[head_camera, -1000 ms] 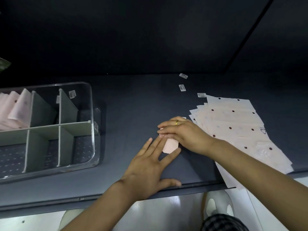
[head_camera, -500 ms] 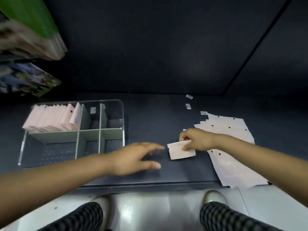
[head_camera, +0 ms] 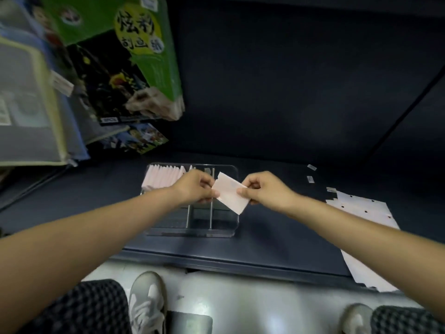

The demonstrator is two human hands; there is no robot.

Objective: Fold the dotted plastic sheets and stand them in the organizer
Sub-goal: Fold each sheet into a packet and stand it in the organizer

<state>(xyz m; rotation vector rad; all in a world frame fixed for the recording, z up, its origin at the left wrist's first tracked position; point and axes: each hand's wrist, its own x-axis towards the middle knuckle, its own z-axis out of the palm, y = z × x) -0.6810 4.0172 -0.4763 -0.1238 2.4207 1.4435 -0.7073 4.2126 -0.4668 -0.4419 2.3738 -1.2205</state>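
Currently both hands hold one folded sheet (head_camera: 230,195) in the air above the clear organizer (head_camera: 230,231). Left hand (head_camera: 195,187): fingers pinch the sheet's left edge. Right hand (head_camera: 261,191): fingers curled, pinching its right edge. Sheet tilted, lower corner toward the right. Organizer sits on the dark worktop (head_camera: 277,237); its far-left compartment holds a row of folded sheets (head_camera: 163,177) standing upright. Unfolded dotted sheets (head_camera: 366,213) lie stacked on the worktop's right, well apart from the organizer. Books (head_camera: 101,68) upper left.
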